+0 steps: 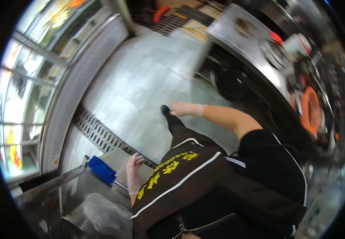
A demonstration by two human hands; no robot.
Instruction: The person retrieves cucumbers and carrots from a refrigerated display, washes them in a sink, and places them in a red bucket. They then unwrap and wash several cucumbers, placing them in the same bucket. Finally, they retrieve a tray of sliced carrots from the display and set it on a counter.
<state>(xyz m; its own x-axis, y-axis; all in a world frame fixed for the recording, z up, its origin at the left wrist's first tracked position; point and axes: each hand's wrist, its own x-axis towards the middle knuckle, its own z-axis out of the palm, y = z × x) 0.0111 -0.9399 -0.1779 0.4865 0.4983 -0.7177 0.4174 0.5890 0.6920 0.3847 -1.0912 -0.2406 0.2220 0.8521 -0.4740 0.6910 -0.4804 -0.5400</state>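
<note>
My left hand (135,167), in a clear disposable glove, hangs beside my brown apron (172,179), its fingers loosely bent and nothing seen in them. Just left of it a blue cloth-like piece (102,169) sits over the edge of a stainless steel unit (79,182). A crumpled clear plastic bag (106,213) lies on that unit, nearer my body. My right hand (181,108), also gloved, reaches out over the floor with the fingers curled. It is blurred, and its palm side is hidden. Beyond my apron, a dark shoe (165,110) shows close to this hand.
A glass-door display fridge (26,98) stands on the left. Slotted drain grating (100,131) runs along the tiled floor (136,77). On the right, a steel counter (250,50) carries an orange basin (310,110), a white tub (297,46) and other kitchenware. More grating (171,24) lies ahead.
</note>
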